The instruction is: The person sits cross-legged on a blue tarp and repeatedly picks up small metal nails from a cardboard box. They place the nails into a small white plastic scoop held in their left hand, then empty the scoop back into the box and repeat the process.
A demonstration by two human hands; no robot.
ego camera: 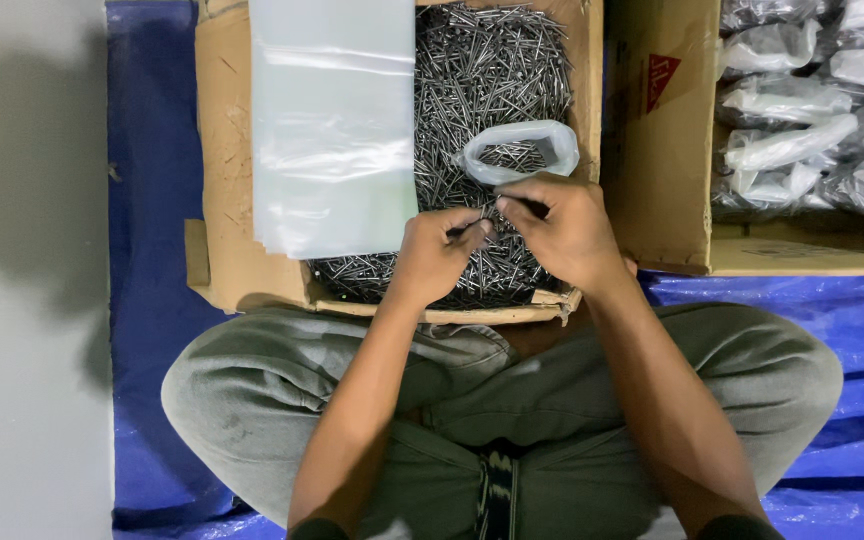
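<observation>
A cardboard box in front of my crossed legs is full of loose grey nails. My left hand is closed over the nails, pinching a few between thumb and fingers. My right hand grips the lower edge of a small clear plastic bag that stands open on the nail heap, with some nails inside it. The two hands nearly touch at the fingertips.
A stack of flat clear plastic bags lies over the left half of the box. A second cardboard box at the right holds several filled bags of nails. A blue tarp covers the floor; grey floor lies at left.
</observation>
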